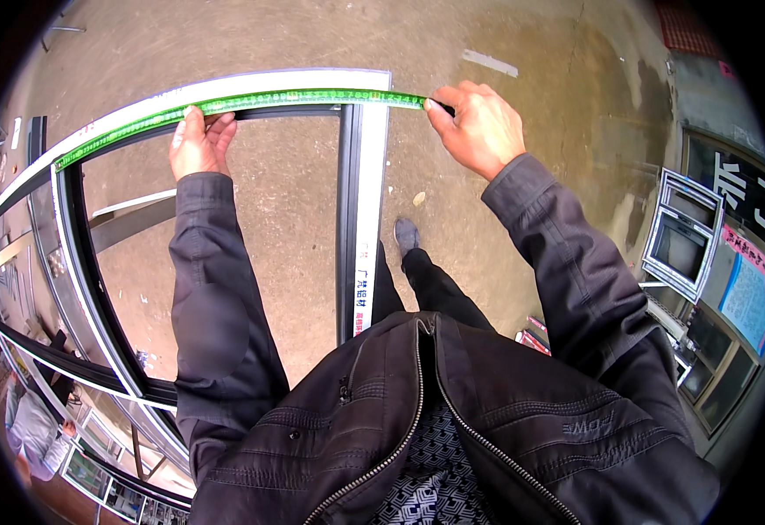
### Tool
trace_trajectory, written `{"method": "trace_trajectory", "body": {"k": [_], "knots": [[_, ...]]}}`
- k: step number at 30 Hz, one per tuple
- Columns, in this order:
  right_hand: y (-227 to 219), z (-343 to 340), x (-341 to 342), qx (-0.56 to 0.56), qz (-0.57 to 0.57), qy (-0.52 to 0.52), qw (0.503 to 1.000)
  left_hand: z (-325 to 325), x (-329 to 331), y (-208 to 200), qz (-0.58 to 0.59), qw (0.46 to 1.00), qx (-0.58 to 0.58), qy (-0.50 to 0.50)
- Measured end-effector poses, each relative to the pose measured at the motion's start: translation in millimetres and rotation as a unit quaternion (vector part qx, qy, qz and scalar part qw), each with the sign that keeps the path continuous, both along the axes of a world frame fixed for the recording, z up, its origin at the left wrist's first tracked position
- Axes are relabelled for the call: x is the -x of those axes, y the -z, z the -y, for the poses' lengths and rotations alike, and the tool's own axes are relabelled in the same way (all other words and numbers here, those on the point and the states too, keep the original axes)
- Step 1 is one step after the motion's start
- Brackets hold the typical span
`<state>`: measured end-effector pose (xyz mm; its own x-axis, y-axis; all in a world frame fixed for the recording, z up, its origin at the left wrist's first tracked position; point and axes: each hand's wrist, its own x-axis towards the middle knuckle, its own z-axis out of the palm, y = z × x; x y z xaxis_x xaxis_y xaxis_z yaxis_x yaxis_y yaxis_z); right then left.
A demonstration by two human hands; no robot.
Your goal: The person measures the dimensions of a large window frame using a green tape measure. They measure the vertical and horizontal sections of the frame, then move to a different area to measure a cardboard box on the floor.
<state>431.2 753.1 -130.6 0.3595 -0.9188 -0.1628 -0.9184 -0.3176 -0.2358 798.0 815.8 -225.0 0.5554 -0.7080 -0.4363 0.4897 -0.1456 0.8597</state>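
Both grips pinch one green tape measure [242, 102]: left hand [199, 144], right hand [478, 127], along one window frame [369, 201].

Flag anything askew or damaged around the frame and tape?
Nothing stands out. The green tape measure lies flat along the frame top rail, pressed by the left hand and pulled past the corner by the right hand. The frame's curve is lens bending.

Stacked small window frames [678, 236] at right; concrete floor [522, 52].
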Motion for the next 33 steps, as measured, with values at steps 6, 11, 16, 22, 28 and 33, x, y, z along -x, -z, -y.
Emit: {"method": "trace_trajectory", "body": {"k": [6, 11, 16, 22, 28, 33], "knots": [[2.9, -0.8, 1.4, 0.019, 0.012, -0.007, 1.000, -0.8, -1.8, -0.1, 0.009, 1.000, 0.002, 0.010], [4.0, -0.9, 1.8, 0.025, 0.012, -0.012, 1.000, -0.1, 0.3, -1.7, 0.021, 1.000, 0.000, 0.005], [3.7, -2.2, 1.2, 0.029, 0.012, -0.009, 0.999, -1.1, 2.3, -4.5, 0.030, 1.000, 0.002, 0.008], [2.2, -2.9, 0.7, 0.026, 0.012, -0.004, 1.000, -0.7, 0.7, -1.9, 0.017, 1.000, 0.008, 0.008], [2.8, -3.1, 0.6, 0.033, 0.002, -0.007, 0.999, -0.6, 1.5, -2.7, 0.019, 1.000, 0.004, 0.008], [-0.2, -5.0, -2.0, 0.025, 0.007, 0.000, 1.000, -1.3, 1.5, -3.6, 0.012, 1.000, 0.008, 0.008]]}}
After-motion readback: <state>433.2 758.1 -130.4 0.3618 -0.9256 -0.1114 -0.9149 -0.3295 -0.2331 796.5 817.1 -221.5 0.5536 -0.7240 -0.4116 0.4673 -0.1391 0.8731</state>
